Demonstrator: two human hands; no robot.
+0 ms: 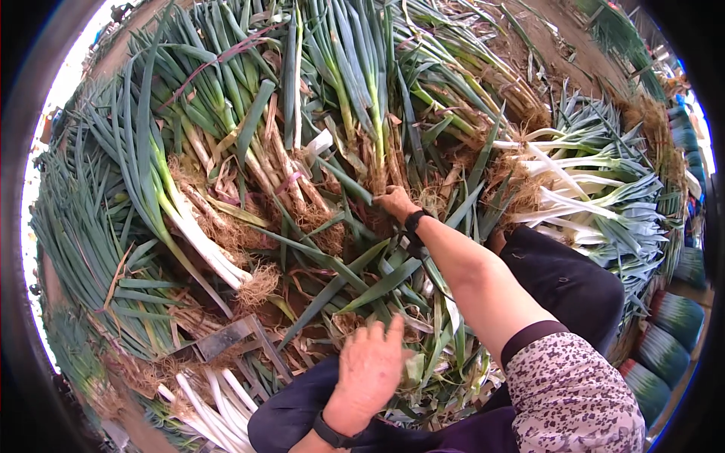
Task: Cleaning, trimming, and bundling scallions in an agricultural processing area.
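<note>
Resting beside the root ends (377, 180) of the heaped leeks (374, 106), the right hand (396, 202) appears at a picking-out step, its grip undeterminable, while the spread, empty left hand (370, 370) would next need to steady them.

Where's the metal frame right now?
In the head view, the metal frame is at lower left: left of the person's left hand, near the left knee, just above some white leek stalks in the picture.
</note>
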